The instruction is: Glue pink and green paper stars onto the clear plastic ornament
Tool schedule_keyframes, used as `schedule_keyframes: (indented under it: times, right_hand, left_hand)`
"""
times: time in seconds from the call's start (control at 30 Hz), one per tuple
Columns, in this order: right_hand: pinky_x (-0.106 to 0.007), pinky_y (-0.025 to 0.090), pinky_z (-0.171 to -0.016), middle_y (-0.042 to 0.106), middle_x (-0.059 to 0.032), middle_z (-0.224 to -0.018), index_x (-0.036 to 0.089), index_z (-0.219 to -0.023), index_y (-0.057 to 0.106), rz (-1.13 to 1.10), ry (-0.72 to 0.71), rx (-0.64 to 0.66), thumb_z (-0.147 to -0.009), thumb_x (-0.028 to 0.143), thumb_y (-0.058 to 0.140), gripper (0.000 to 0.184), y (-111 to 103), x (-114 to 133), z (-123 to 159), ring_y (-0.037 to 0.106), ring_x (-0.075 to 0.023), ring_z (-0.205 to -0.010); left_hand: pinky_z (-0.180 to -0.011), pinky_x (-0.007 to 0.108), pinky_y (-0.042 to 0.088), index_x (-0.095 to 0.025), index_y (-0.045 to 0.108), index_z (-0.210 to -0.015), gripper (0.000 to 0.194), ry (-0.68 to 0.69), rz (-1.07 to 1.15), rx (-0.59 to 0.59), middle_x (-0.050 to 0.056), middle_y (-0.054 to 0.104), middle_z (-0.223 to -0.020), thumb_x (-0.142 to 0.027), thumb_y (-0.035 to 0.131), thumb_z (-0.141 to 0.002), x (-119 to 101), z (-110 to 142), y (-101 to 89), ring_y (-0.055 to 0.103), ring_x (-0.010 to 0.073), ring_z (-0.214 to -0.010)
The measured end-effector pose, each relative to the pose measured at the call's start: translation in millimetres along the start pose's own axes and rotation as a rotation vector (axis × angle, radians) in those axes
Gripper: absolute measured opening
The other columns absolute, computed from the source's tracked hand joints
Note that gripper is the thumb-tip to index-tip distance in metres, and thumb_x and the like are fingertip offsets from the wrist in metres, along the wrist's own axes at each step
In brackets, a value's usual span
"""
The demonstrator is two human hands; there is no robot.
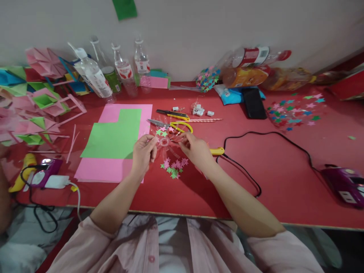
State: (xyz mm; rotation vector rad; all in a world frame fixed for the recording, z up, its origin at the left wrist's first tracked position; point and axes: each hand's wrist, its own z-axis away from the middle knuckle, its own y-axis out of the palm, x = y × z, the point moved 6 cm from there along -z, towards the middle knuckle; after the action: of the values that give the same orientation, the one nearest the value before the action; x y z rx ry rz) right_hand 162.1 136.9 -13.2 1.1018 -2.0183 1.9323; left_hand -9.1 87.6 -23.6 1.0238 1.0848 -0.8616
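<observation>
A clear plastic bottle top, cut into spread strips around its ring-shaped neck [164,142], lies between my hands with a few pink and green paper stars [163,133] on its strips. My left hand [144,152] pinches a strip on its left side. On the right, my right hand [193,148] has its fingertips pinched together beside the strips; what they hold is too small to make out. Loose pink and green stars [174,167] lie just below. Yellow-handled scissors [170,125] and a cutter knife [173,114] rest just beyond the plastic.
Green paper [113,138] overlaps pink sheets at left. Bottles [125,72] stand along the wall. A yellow corded tool [217,151] is partly behind my right arm; its cable runs toward a purple power strip [344,184]. A phone [254,103] and star-covered plastic [295,110] lie right.
</observation>
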Motion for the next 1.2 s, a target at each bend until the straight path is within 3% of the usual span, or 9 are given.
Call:
schedule_keyframes:
  times: [0.23, 0.4, 0.53, 0.77, 0.87, 1.0, 1.1, 1.2]
  right_hand:
    - [-0.027, 0.042, -0.059, 0.071, -0.0057, -0.081, 0.02, -0.101, 0.057, 0.006, -0.002, -0.008, -0.082, 0.02, 0.051, 0.019, -2.0, -0.1, 0.5, 0.065, -0.0188, -0.07]
    - [-0.028, 0.042, -0.062, 0.071, -0.0052, -0.08, 0.02, -0.099, 0.057, 0.016, -0.027, -0.003, -0.082, 0.019, 0.049, 0.019, -0.6, 1.6, 0.9, 0.065, -0.0202, -0.072]
    - [-0.028, 0.042, -0.062, 0.07, -0.0051, -0.078, 0.02, -0.1, 0.057, 0.022, -0.015, -0.006, -0.081, 0.019, 0.05, 0.02, -0.8, 1.2, 0.2, 0.064, -0.0198, -0.071]
    - [-0.027, 0.043, -0.061, 0.07, -0.0052, -0.079, 0.019, -0.102, 0.058, -0.008, 0.025, -0.001, -0.08, 0.017, 0.05, 0.023, -1.5, -0.8, -1.1, 0.065, -0.019, -0.07]
    - [-0.027, 0.044, -0.063, 0.071, -0.0056, -0.082, 0.02, -0.099, 0.059, -0.03, 0.022, -0.008, -0.08, 0.017, 0.051, 0.02, -1.7, -1.4, -0.7, 0.066, -0.0192, -0.074]
    - [-0.026, 0.044, -0.06, 0.07, -0.0047, -0.081, 0.021, -0.097, 0.06, -0.053, 0.016, -0.012, -0.08, 0.019, 0.052, 0.019, -1.1, -2.1, 0.3, 0.065, -0.0176, -0.072]
    - [-0.024, 0.042, -0.058, 0.068, -0.003, -0.075, 0.021, -0.097, 0.06, -0.045, 0.01, -0.011, -0.08, 0.021, 0.053, 0.018, -1.2, -1.1, 1.3, 0.062, -0.0155, -0.065]
    - [-0.024, 0.039, -0.056, 0.067, -0.0018, -0.073, 0.021, -0.1, 0.06, -0.02, 0.012, 0.0, -0.081, 0.023, 0.053, 0.021, -2.2, 1.0, 2.2, 0.059, -0.014, -0.059]
  left_hand:
    - [-0.027, 0.015, 0.023, -0.02, 0.055, -0.075, 0.024, 0.005, -0.069, 0.04, -0.007, 0.054, -0.038, -0.043, 0.059, -0.082, -2.4, -4.5, -5.1, 0.04, 0.0044, -0.023]
    - [-0.029, 0.014, 0.027, -0.018, 0.059, -0.077, 0.021, 0.049, -0.216, 0.059, -0.004, 0.057, -0.041, -0.038, 0.059, -0.084, -10.5, -3.7, -7.0, 0.044, 0.0045, -0.026]
    - [-0.032, 0.014, 0.034, -0.018, 0.06, -0.096, 0.02, 0.058, -0.282, 0.068, -0.004, 0.06, -0.046, -0.034, 0.057, -0.085, -12.8, -0.5, -5.7, 0.049, 0.006, -0.03]
    - [-0.045, 0.015, 0.047, -0.022, 0.049, -0.126, 0.047, 0.153, -0.42, 0.068, -0.001, 0.069, -0.068, -0.027, 0.062, -0.08, -19.2, 5.5, -8.0, 0.068, 0.0122, -0.061]
    - [-0.05, 0.017, 0.048, -0.023, 0.051, -0.124, 0.045, 0.186, -0.446, 0.094, -0.001, 0.068, -0.069, -0.026, 0.062, -0.08, -23.8, 7.8, -10.2, 0.069, 0.0135, -0.066]
    - [-0.05, 0.019, 0.045, -0.022, 0.061, -0.111, 0.029, 0.289, -0.522, 0.067, -0.001, 0.065, -0.067, -0.03, 0.058, -0.084, -35.9, 12.0, -15.7, 0.063, 0.0104, -0.055]
    - [-0.05, 0.019, 0.04, -0.021, 0.067, -0.094, 0.016, 0.46, -0.605, -0.024, -0.002, 0.058, -0.062, -0.029, 0.057, -0.085, -50.2, 16.5, -19.8, 0.051, 0.0074, -0.049]
    - [-0.059, 0.022, 0.044, -0.021, 0.067, -0.089, 0.013, 0.666, -0.722, -0.08, 0.0, 0.058, -0.07, -0.026, 0.056, -0.085, -61.5, 20.8, -17.9, 0.052, 0.0098, -0.061]
